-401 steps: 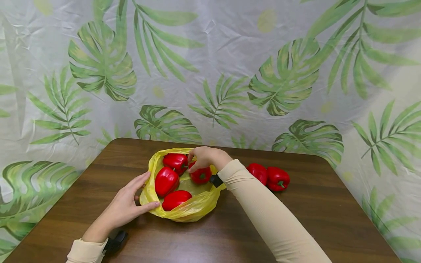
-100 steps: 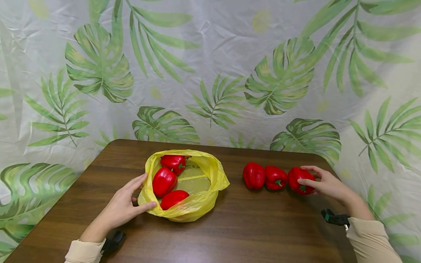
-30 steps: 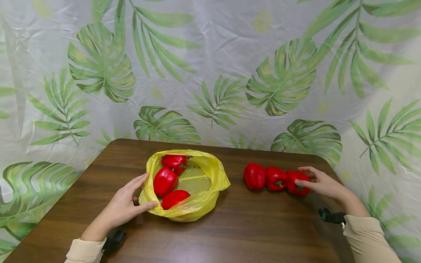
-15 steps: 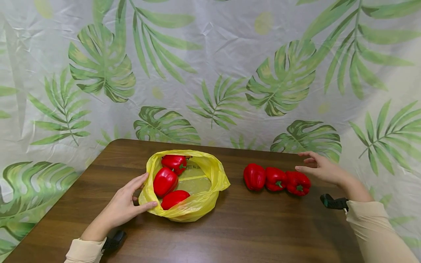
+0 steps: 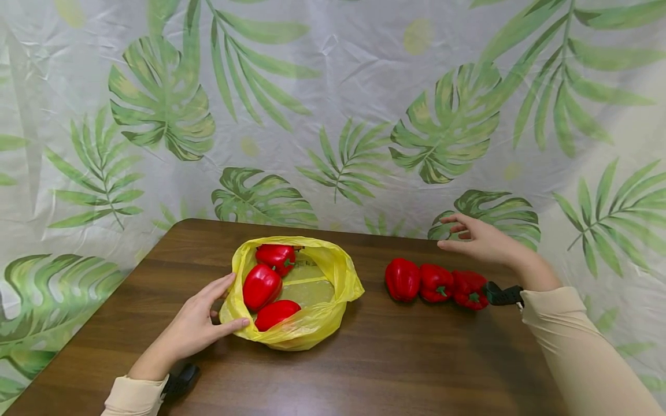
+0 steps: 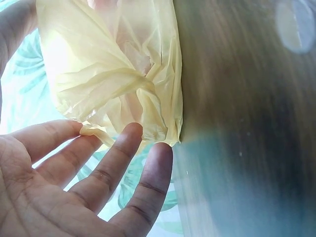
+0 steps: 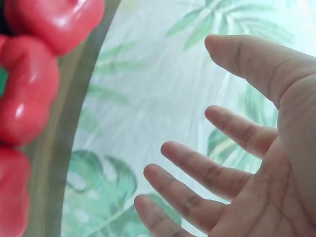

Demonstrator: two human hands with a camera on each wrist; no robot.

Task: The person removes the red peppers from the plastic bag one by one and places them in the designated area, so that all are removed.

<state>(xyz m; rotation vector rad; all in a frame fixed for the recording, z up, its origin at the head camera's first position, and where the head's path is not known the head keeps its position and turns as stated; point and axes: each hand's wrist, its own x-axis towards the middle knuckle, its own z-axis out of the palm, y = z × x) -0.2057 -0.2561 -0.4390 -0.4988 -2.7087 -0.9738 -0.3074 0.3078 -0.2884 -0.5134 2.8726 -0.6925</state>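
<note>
A yellow plastic bag [image 5: 317,323] stands with its mouth wide on the table, left of centre. Inside it lie a rear red bell pepper [image 5: 276,258], a middle one and a front one. My left hand [image 5: 195,323] rests against the bag's left side, thumb and fingers spread at the rim; in the left wrist view the fingers [image 6: 106,177] are nearly straight, touching the plastic. To the right, a left pepper [image 5: 403,279], a middle pepper [image 5: 435,282] and a right pepper [image 5: 466,289] form a touching row. Above and behind that row hovers my right hand [image 5: 481,241], holding nothing, fingers loosely spread.
The brown wooden table [image 5: 395,364] ends at its back edge just behind the bag and the row. A leaf-printed curtain [image 5: 333,115] hangs behind it. A dark wrist strap [image 5: 503,294] on the right arm overlaps the right pepper in the head view.
Earlier, my right hand took a bell pepper from the bag and set it at the row's right end. Since then it has let go, risen and moved left. My left hand has stayed put.
</note>
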